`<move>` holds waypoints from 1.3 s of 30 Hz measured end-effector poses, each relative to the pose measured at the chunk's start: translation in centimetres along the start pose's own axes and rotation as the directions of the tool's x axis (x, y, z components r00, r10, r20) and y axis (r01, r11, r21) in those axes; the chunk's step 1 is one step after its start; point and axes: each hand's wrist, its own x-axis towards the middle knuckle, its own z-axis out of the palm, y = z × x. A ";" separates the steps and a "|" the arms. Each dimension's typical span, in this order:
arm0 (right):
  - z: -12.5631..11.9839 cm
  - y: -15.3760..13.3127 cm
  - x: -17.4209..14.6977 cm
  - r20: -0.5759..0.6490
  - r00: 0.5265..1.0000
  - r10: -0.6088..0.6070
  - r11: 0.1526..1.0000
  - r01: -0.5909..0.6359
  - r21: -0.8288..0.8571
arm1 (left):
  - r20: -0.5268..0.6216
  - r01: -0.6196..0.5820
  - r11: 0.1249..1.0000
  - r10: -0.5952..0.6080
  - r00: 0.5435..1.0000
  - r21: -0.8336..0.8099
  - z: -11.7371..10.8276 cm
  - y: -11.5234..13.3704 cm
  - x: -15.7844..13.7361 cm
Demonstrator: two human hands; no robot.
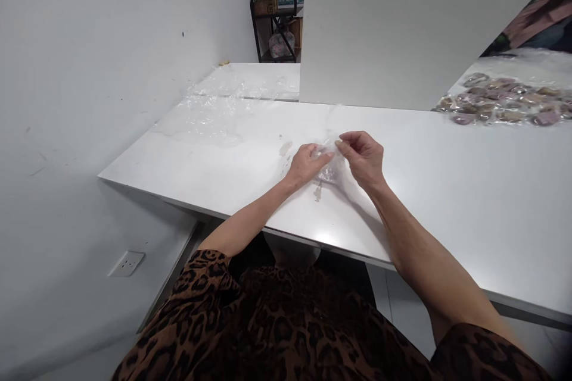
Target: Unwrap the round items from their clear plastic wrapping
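Note:
Over the middle of the white table (250, 184), both hands are at a small clear plastic bag (329, 174). My left hand (308, 162) grips the bag's left side, thumb laid across it. Thumb and fingertips of my right hand (364, 158) are pinched together at the bag's upper right, where a small yellowish bit shows between them; I cannot make out what it is. The bag's contents are too blurred by shine to name.
A heap of crumpled clear plastic bags (214, 116) lies at the back left by the wall. Several filled clear packets (509, 101) are spread at the far right. A white upright panel (370, 30) borders the back edge; a black rack (274, 24) stands beyond.

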 end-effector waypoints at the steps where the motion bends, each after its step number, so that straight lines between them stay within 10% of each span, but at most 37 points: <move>1: -0.2 -0.1 0.3 -0.029 0.999 0.014 0.999 -0.013 0.036 | -0.023 0.005 1.000 -0.005 1.000 0.004 -0.1 -0.1 0.1; 5: -1.5 -1.0 1.5 -0.067 0.993 0.101 0.983 -0.090 0.159 | -0.107 0.038 0.985 -0.057 0.993 -0.170 -0.5 0.3 1.0; 14: -3.4 -3.4 0.9 0.308 0.930 0.202 0.971 -0.232 0.064 | -0.042 0.212 0.800 -0.283 0.958 -0.562 -1.1 1.4 1.8; 20: -3.2 -4.2 -0.9 0.688 0.596 0.415 0.908 -0.323 -0.268 | -0.049 0.124 0.779 -0.195 0.980 -0.615 -2.0 1.5 2.8; 27: -1.9 -1.3 -0.8 0.105 0.990 0.092 0.974 -0.068 -0.216 | 0.023 0.109 0.782 -0.120 0.992 -0.613 -2.0 1.7 2.4; 33: -1.8 0.7 -0.8 0.197 0.968 -0.156 0.817 0.238 -0.525 | 0.089 0.167 0.812 -0.142 0.986 -0.559 -1.6 2.1 1.8; 39: -2.0 0.5 -0.1 -0.043 0.998 -0.053 0.975 0.042 -0.218 | 0.152 0.152 0.898 -0.096 0.984 -0.412 -1.7 2.2 1.8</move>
